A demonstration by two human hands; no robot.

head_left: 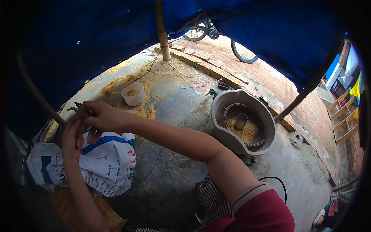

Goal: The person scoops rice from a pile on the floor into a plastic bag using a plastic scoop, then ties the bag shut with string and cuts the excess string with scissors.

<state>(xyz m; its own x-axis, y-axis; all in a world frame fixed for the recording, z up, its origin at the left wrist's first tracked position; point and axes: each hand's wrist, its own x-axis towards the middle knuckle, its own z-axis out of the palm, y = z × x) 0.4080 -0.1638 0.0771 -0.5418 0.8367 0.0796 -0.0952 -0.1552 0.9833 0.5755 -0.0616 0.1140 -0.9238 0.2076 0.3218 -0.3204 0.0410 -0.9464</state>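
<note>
My right hand (98, 115) reaches far across to the left, its fingers bent and pinched together. Right against it, my left hand (72, 141) has its fingers curled toward the right fingertips. I cannot tell what they hold between them. Directly under both hands lies a printed white woven sack (112, 166) with blue and green bands. A small dark spiky thing (76, 106) shows just beyond the right knuckles. Behind my right hand stands a white plastic tub (133, 94) with yellowish grain in it.
A grey basin (218, 133) holds a round sieve, grain and a small can (240, 121). Spilled grain (116, 85) covers the concrete around the tub. Bamboo poles (164, 42) prop up a blue tarp (96, 34). A row of bricks (216, 71) edges the floor, with a bicycle (243, 52) beyond.
</note>
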